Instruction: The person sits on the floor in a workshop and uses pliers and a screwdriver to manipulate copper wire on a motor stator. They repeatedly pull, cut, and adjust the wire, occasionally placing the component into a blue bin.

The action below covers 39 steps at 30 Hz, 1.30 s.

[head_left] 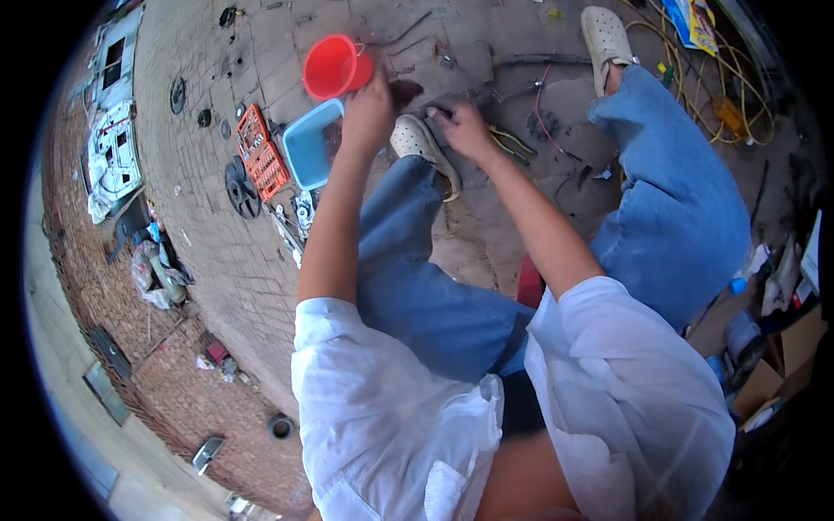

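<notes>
Packet (692,24): blue-and-yellow, toward 2 o'clock, print unreadable, top cut off
Red bucket (330,69): 11 o'clock
Left hand (369,115): at the bucket's rim, blurred, cannot tell its grip
Right hand (466,132): apart from left, near a dark item (440,111), grip hidden

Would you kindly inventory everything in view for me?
bucket: one, red, top centre
tub: one, light blue, below the bucket
tool case: one, orange, left of the tub
pliers: one pair, yellow-handled, upper centre
cord: at least one, yellow, upper right
cardboard box: one, brown, lower right
panels: two, white, far left
scraps: many, mixed colours, scattered
shoes: two, cream, upper half
jeans: one pair, blue, centre
shirt: one, white, lower centre
left hand: one, bare, at the bucket
right hand: one, bare, near the pliers
</notes>
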{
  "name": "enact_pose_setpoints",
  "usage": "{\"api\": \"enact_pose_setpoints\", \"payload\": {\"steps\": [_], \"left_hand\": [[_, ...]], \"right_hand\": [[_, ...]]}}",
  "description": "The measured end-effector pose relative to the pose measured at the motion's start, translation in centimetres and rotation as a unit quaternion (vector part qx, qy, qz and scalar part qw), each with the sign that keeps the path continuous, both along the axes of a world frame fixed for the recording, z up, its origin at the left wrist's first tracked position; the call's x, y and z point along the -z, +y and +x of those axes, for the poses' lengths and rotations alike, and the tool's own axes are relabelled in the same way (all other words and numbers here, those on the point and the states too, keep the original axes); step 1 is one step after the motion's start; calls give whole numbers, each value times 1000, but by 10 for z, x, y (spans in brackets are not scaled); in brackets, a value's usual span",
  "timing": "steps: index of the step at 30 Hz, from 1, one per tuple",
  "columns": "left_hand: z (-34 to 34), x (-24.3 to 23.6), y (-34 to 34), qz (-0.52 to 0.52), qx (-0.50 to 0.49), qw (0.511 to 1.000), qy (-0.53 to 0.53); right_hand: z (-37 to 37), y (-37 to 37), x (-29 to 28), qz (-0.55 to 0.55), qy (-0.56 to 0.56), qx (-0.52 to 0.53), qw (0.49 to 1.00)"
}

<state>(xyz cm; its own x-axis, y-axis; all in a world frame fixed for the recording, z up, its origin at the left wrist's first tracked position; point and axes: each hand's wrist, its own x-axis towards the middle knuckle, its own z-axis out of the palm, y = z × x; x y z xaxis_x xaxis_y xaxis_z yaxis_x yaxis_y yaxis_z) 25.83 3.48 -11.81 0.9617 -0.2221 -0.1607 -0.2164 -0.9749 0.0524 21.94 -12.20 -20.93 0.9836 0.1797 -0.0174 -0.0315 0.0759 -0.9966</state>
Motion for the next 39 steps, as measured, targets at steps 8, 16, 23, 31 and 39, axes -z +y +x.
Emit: {"api": "enact_pose_setpoints", "payload": {"steps": [8,16,23,31,39], "left_hand": [[6,5,3,-243,-52,853,459],[8,9,-12,-517,-170,712,444],[7,5,-19,-563,-187,656,467],[-14,-16,-23,-588,-231,644,432],[-32,-88,-50,-511,-149,686,496]], "right_hand": [[29,-11,38,96,-19,-143,985],[30,-3,106,-116,149,214,958],[13,10,102,-233,204,177,934],[8,2,86,-270,242,90,928],[18,-5,34,-110,141,261,949]]}}
